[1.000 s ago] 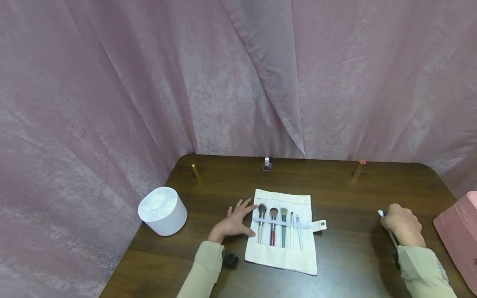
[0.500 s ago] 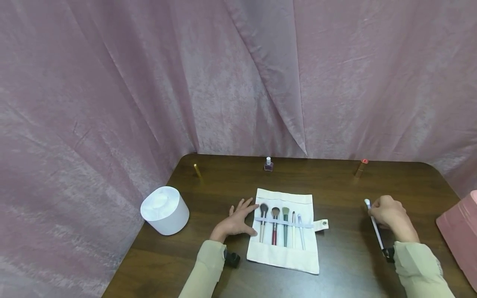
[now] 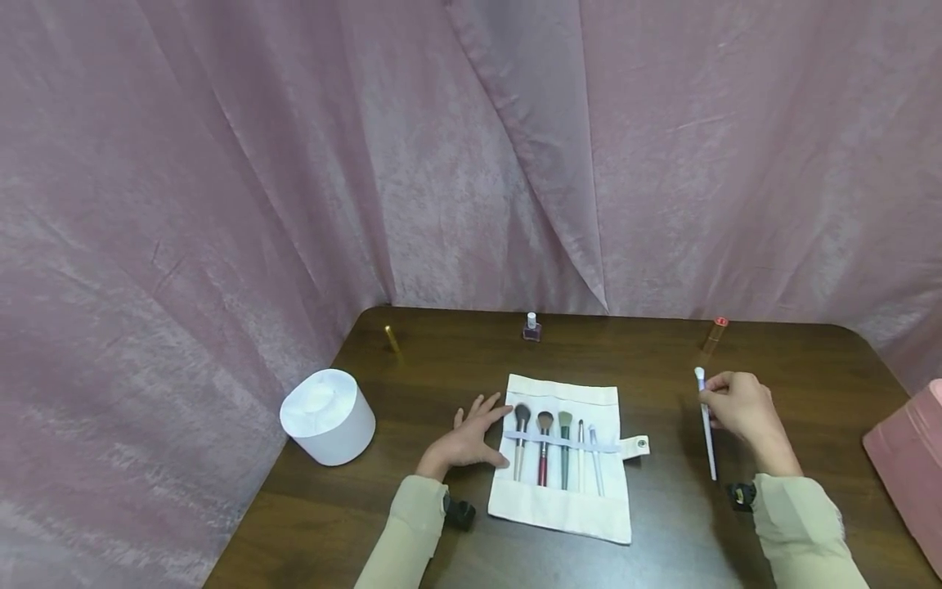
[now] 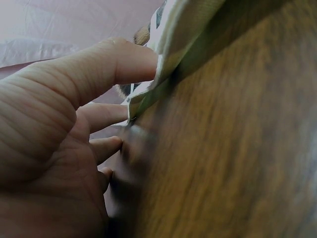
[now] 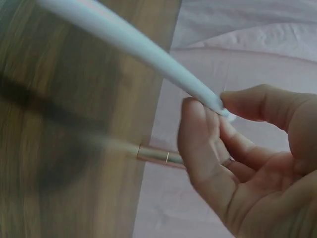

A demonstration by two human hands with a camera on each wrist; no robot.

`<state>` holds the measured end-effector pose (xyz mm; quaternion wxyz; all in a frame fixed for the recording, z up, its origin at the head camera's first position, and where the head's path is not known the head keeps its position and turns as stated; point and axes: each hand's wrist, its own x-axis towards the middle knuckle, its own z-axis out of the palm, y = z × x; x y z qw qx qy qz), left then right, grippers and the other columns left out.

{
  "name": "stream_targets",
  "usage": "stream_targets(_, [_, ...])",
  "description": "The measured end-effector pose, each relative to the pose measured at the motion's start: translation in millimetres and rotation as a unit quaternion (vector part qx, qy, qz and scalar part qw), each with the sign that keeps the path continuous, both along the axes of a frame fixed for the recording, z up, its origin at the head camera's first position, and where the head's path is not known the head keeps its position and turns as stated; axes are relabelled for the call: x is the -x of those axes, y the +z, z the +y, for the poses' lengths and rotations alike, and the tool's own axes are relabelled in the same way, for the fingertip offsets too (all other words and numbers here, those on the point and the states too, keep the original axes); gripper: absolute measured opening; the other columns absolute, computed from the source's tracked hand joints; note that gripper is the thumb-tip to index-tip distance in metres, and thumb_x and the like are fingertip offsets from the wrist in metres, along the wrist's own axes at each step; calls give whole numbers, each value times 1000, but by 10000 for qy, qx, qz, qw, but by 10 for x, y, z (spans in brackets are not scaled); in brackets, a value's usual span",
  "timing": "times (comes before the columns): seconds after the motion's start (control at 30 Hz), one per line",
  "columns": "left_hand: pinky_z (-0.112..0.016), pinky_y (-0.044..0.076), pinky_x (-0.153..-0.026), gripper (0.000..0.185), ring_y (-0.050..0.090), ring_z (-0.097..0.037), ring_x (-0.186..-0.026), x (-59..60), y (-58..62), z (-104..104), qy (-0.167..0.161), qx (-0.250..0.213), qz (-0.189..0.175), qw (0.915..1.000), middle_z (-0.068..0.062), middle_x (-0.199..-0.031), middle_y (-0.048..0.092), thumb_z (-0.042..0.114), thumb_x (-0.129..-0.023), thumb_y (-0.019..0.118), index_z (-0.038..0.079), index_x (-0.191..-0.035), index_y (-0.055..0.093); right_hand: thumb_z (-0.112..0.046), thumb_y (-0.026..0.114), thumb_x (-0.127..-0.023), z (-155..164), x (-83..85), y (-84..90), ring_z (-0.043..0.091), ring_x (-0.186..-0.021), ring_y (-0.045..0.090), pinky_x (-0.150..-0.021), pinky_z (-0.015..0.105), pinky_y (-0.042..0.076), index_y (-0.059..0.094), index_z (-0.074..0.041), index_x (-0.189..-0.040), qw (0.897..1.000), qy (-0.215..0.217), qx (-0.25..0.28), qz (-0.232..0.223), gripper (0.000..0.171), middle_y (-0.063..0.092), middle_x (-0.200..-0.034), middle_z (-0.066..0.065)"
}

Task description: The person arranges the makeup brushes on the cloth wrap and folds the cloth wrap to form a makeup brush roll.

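Note:
In the head view a white cloth brush roll [image 3: 552,511] lies unrolled on the table, several makeup brushes [image 3: 543,450] tucked under its lilac elastic band. My left hand [image 3: 464,442] rests at the roll's left edge with fingers spread; the left wrist view has the thumb and index finger [image 4: 106,113] touching the cloth edge. To the right of the roll, my right hand [image 3: 743,409] pinches a slim white-lilac makeup brush [image 3: 707,429] between thumb and fingertips, its pale head pointing away from me. The right wrist view gives that brush's handle [image 5: 143,49] close up, raised above the table.
Along the back edge stand a small gold tube [image 3: 391,338], a nail polish bottle [image 3: 531,329] and a lipstick [image 3: 715,334]. A white round container [image 3: 331,425] is at the left, a pink box [image 3: 908,466] at the right. Pink curtains [image 3: 471,164] hang behind the table.
My right hand has moved left with the makeup brush, away from the pink box and nearer the roll, and the brush has turned more upright in view. My left hand has stayed at the roll's edge.

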<state>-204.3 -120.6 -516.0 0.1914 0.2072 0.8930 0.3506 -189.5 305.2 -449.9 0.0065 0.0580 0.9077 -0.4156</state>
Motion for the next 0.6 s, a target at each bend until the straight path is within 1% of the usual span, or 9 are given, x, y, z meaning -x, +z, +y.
stream_targets(0.1, [-63,-6,-117,89,-1,-34,-154,7,4,-6,12,8,-2,10000,-10,-168,15,19,-79,86,13,-156,41,-5,57,-92,-77,31,0,18,-59,66,-52,30,55,62,16,-102,9989,-125,94,442,23,68,-74,10])
stream_targets(0.23, [-62,-6,-117,89,-2,-34,-154,-2,10,-14,17,-4,-39,10000,-10,-168,15,19,-79,85,13,-156,40,-5,60,-92,-188,65,14,19,-57,67,-49,26,52,64,14,-103,9949,-220,112,977,22,70,-80,15])
stream_targets(0.33, [-62,-6,-117,89,-3,-34,-154,-3,14,-14,4,-13,-59,10000,-11,-168,14,19,-80,85,13,-156,40,-4,61,-91,-273,91,38,14,-56,67,-50,23,52,65,12,-104,9911,-277,137,1293,21,70,-84,17])
stream_targets(0.43, [-62,-6,-117,89,-2,-34,-154,0,17,-9,2,6,-43,10000,-10,-168,14,19,-80,85,14,-156,40,-2,61,-88,-346,117,55,7,-56,65,-50,21,51,66,11,-102,9865,-345,202,1588,19,69,-84,16])
stream_targets(0.6, [-62,-6,-117,89,-2,-34,-154,10,13,3,1,63,-36,10000,-10,-168,15,19,-79,85,14,-156,41,1,62,-87,-453,152,57,1,-56,62,-50,18,51,66,11,-99,9804,-412,379,1888,16,68,-82,17])
